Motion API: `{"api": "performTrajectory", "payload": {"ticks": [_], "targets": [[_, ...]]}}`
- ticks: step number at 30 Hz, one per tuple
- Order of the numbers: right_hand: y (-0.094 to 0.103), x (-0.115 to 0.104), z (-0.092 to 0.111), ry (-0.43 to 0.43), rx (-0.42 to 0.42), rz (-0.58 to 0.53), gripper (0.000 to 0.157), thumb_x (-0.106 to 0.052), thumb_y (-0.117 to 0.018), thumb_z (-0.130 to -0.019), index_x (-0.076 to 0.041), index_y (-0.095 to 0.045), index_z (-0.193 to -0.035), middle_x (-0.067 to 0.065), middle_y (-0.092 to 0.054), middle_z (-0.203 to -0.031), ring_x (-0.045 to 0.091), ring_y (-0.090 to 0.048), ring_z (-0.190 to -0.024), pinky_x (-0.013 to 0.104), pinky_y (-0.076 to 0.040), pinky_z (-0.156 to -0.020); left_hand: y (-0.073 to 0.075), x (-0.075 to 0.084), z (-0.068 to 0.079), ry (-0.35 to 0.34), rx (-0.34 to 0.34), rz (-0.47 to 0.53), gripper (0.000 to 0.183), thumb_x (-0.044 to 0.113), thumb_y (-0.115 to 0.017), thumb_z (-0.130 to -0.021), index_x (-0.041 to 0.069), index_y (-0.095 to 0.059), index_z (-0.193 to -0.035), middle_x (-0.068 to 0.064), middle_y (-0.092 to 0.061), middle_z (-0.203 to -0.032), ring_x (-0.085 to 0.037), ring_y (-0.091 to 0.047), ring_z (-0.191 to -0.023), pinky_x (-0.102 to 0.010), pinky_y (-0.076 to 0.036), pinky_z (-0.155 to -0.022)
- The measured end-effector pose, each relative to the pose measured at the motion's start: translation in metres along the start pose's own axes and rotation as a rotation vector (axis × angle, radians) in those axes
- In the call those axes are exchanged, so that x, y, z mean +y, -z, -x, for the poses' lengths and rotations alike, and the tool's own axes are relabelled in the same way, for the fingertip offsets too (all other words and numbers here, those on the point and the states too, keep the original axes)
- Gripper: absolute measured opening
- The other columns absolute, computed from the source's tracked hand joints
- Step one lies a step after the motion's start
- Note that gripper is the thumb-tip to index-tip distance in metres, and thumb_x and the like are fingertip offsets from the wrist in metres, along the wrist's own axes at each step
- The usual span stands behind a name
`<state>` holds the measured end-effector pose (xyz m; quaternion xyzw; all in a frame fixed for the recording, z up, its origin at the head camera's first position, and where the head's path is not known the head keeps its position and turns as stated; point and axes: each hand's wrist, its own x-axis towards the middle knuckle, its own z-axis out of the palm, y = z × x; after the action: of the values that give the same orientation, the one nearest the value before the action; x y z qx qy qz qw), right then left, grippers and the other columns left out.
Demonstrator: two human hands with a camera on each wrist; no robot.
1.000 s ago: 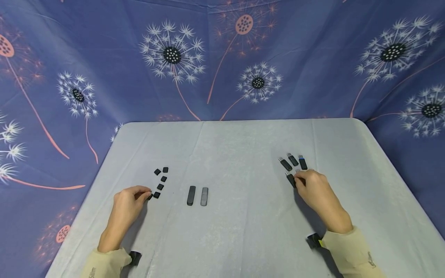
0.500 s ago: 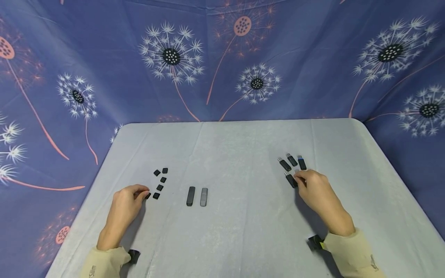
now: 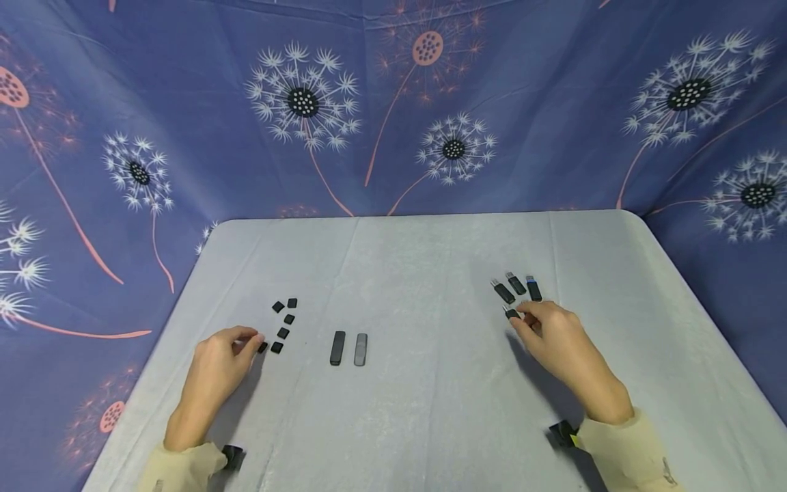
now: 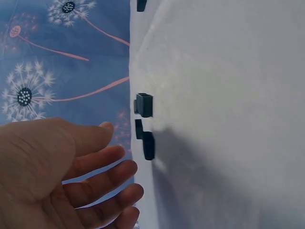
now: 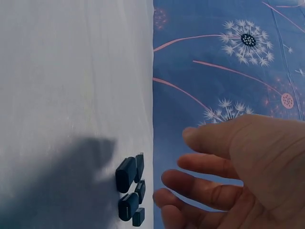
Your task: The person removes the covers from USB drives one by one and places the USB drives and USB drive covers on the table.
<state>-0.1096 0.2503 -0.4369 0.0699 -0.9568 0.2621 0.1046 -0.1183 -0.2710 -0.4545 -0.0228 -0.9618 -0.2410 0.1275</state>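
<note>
Apparent arranging step: left hand (image 3: 218, 363), loosely parted, near a cap (image 3: 263, 348), lower left; right hand (image 3: 558, 336), likewise, near a stick (image 3: 511, 313), lower right; next probably needs pinching

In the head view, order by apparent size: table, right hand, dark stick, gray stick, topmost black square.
Largest to smallest:
table
right hand
dark stick and gray stick, too alike to rank
topmost black square

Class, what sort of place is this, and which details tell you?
Probably a staged tabletop work area, likely indoors: a pale table, blue dandelion-print cloth behind it, and USB sticks grouped near the right hand.
</note>
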Motion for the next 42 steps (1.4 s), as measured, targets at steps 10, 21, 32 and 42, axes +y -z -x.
{"api": "performTrajectory", "payload": {"ticks": [10,21,32,42], "targets": [[0.001,-0.012,0.004,0.109,-0.017,-0.032,0.037,-0.018,-0.079,-0.092,0.001,-0.07,-0.123,0.016,-0.073,-0.108,0.033,-0.07,-0.097,0.052,-0.058,-0.079,0.009,0.016,0.003,0.049,-0.018,-0.02,0.041,0.045,-0.077,-0.09,0.01,-0.078,-0.112,-0.012,-0.076,-0.105,-0.035,-0.071,-0.096,-0.056,-0.054,-0.077],[0.006,-0.027,0.009,0.129,-0.014,-0.054,0.048,-0.026,-0.078,-0.093,-0.001,-0.065,-0.133,0.021,-0.068,-0.129,0.044,-0.062,-0.122,0.063,-0.053,-0.094,0.003,0.041,0.001,-0.006,0.114,0.057,0.047,0.043,-0.079,-0.088,0.008,-0.075,-0.119,-0.015,-0.075,-0.115,-0.039,-0.068,-0.111,-0.057,-0.051,-0.092],[0.005,-0.041,0.005,0.114,-0.013,-0.042,0.058,-0.033,-0.078,-0.092,-0.005,-0.06,-0.14,0.017,-0.062,-0.141,0.045,-0.055,-0.131,0.066,-0.045,-0.104,-0.018,0.061,0.001,-0.283,0.195,0.063,0.053,0.039,-0.083,-0.081,0.005,-0.074,-0.121,-0.018,-0.075,-0.117,-0.042,-0.069,-0.11,-0.062,-0.054,-0.088],[0.002,-0.056,0.009,0.069,-0.032,-0.091,0.076,-0.038,-0.08,-0.09,-0.008,-0.049,-0.153,0.017,-0.05,-0.155,0.05,-0.039,-0.144,0.071,-0.035,-0.111,-0.031,0.082,0.005,-0.303,0.086,0.049,0.067,0.047,-0.077,-0.085,0.008,-0.065,-0.138,-0.016,-0.069,-0.134,-0.049,-0.057,-0.131,-0.069,-0.045,-0.101]]}}
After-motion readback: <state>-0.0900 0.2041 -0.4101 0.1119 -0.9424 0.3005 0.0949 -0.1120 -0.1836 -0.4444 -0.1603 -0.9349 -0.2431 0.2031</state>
